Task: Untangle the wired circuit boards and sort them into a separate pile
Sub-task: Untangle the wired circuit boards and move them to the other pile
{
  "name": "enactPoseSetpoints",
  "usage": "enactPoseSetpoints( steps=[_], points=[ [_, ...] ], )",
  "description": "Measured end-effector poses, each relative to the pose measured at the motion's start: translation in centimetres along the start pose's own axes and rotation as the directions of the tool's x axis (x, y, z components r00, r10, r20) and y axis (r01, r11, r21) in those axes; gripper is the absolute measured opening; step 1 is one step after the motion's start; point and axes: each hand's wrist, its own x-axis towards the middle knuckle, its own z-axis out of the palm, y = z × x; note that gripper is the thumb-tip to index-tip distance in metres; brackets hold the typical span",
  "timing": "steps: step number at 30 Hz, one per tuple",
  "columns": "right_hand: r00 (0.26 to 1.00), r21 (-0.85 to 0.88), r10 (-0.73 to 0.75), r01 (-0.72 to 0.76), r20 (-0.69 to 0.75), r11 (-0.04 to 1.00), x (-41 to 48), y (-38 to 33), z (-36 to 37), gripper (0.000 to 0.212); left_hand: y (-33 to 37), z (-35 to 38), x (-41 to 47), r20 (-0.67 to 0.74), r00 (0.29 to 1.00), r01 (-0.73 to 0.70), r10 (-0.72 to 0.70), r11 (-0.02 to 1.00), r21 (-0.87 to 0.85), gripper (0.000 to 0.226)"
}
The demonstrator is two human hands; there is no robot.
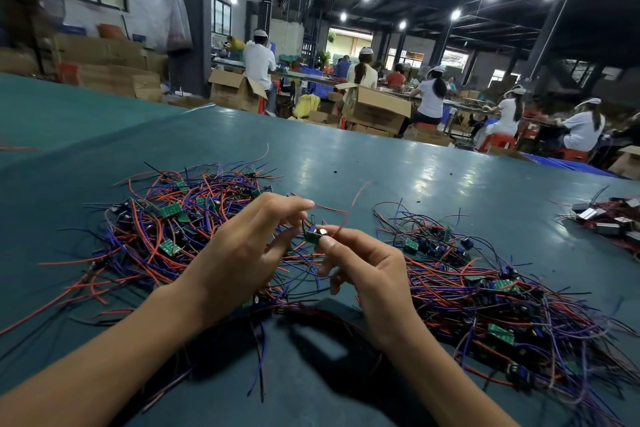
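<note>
- On the table [415, 177], which is wide and green, all my work is spread; it is the biggest thing here.
- The tangle [166, 225] is on my left: many red, blue and black wires with small green boards mixed among them.
- The sorted pile [485, 288] is on my right, a little apart from the tangle, with a bare strip of table between them.
- Cardboard boxes [377, 107] stand open on the floor behind the table; I cannot see what they hold.
- A third heap [609, 218], of metal-cased parts with dark red wires, lies at the far right edge, well apart.
- My left hand [242, 246] hovers over the inner edge of the tangle with fingers stretched and relaxed, holding nothing that I can see.
- My right hand [367, 270] pinches one board [313, 236] between thumb and first finger, lifted above the strip.
- The board lies with its long side about left to right. The sorted pile is directly to the right of it, so I judge the right hand, being nearer, should carry it there.
- Its red wire [353, 204] rises up and to the right, blurred; I cannot tell if its other wires are caught in the tangle.
</note>
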Motion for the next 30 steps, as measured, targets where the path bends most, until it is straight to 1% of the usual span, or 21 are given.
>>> enactPoseSetpoints(
  steps=[2,4,6,7,8,9,10,11,12,13,14,15,16,18,20,22,23,25,27,29,30],
  points=[
    [0.998,-0.012,-0.039,0.038,-0.052,0.999,0.1,-0.6,-0.2,0.017,-0.3,-0.2,-0.2,0.017,0.999,0.028,-0.029,0.999,0.033,0.039],
    [0.989,0.02,-0.069,0.072,-0.128,0.997,0.4,-1.6,-0.9,0.012,-0.8,-0.5,-0.3,0.069,0.996,0.057,-0.065,0.992,0.115,0.037],
    [0.97,0.036,-0.084,0.095,-0.228,0.995,1.0,-2.8,-2.5,0.012,-1.7,-0.5,-0.4,0.135,0.978,0.12,-0.156,0.962,0.246,0.041],
    [0.955,0.01,-0.091,0.098,-0.282,0.995,1.4,-3.4,-3.4,0.012,-2.2,-0.5,-0.5,0.183,0.954,0.168,-0.237,0.93,0.328,0.043],
    [0.936,-0.043,-0.1,0.091,-0.336,0.995,1.8,-3.9,-4.6,0.011,-2.7,-0.5,-0.6,0.244,0.906,0.225,-0.345,0.882,0.414,0.045],
    [0.916,-0.116,-0.109,0.069,-0.387,0.991,2.3,-4.3,-5.8,0.011,-3.0,-0.5,-0.8,0.298,0.832,0.281,-0.469,0.817,0.504,0.047],
    [0.893,-0.213,-0.122,0.029,-0.434,0.977,2.8,-4.6,-7.1,0.011,-3.4,-0.5,-0.9,0.335,0.744,0.306,-0.579,0.74,0.6,0.048],
    [0.867,-0.344,-0.141,-0.037,-0.478,0.938,3.5,-4.7,-8.4,0.012,-3.6,-0.5,-1.1,0.36,0.67,0.291,-0.649,0.676,0.677,0.049],
    [0.847,-0.502,-0.165,-0.134,-0.506,0.854,4.1,-4.7,-9.8,0.014,-3.9,-0.5,-1.2,0.378,0.63,0.257,-0.678,0.641,0.723,0.05],
    [0.835,-0.645,-0.178,-0.247,-0.52,0.723,4.6,-4.6,-11.2,0.017,-4.0,-0.4,-1.3,0.388,0.618,0.231,-0.684,0.629,0.742,0.051],
    [0.832,-0.735,-0.167,-0.351,-0.529,0.58,4.9,-4.5,-12.2,0.02,-4.2,-0.4,-1.3,0.391,0.618,0.22,-0.681,0.628,0.746,0.049],
    [0.83,-0.777,-0.135,-0.433,-0.541,0.457,5.1,-4.4,-13.1,0.021,-4.3,-0.3,-1.2,0.393,0.621,0.217,-0.678,0.631,0.745,0.048],
    [0.828,-0.79,-0.097,-0.483,-0.553,0.379,5.3,-4.3,-13.7,0.022,-4.5,-0.2,-1.1,0.396,0.622,0.219,-0.676,0.635,0.741,0.046],
    [0.822,-0.798,-0.045,-0.536,-0.567,0.275,5.7,-3.9,-14.4,0.025,-4.8,-0.3,-1.1,0.402,0.617,0.227,-0.677,0.642,0.732,0.044],
    [0.822,-0.821,-0.067,-0.555,-0.566,0.135,5.8,-3.8,-14.1,0.031,-5.2,-0.4,-1.2,0.411,0.618,0.231,-0.67,0.655,0.72,0.043],
    [0.842,-0.867,-0.223,-0.497,-0.491,0.033,5.4,-3.6,-13.0,0.034,-5.3,-0.6,-1.5,0.427,0.624,0.247,-0.654,0.684,0.687,0.043],
    [0.851,-0.906,-0.329,-0.42,-0.41,0.044,4.8,-3.5,-12.0,0.03,-5.3,-0.6,-1.6,0.426,0.64,0.258,-0.64,0.701,0.665,0.042],
    [0.854,-0.977,-0.478,-0.161,-0.207,0.137,3.7,-3.2,-9.4,0.024,-5.1,-0.4,-1.7,0.411,0.684,0.264,-0.602,0.73,0.63,0.042],
    [0.886,-0.97,-0.462,0.074,-0.042,0.23,3.2,-2.5,-6.4,0.019,-4.6,0.0,-1.7,0.417,0.698,0.26,-0.582,0.749,0.609,0.051],
    [0.926,-0.943,-0.369,0.188,0.076,0.276,3.1,-1.4,-3.7,0.018,-4.4,0.6,-1.5,0.464,0.684,0.233,-0.563,0.771,0.593,0.058],
    [0.93,-0.937,-0.344,0.229,0.13,0.264,2.9,-0.8,-2.6,0.018,-4.3,0.8,-1.4,0.489,0.674,0.225,-0.553,0.785,0.577,0.056]
  ],
)
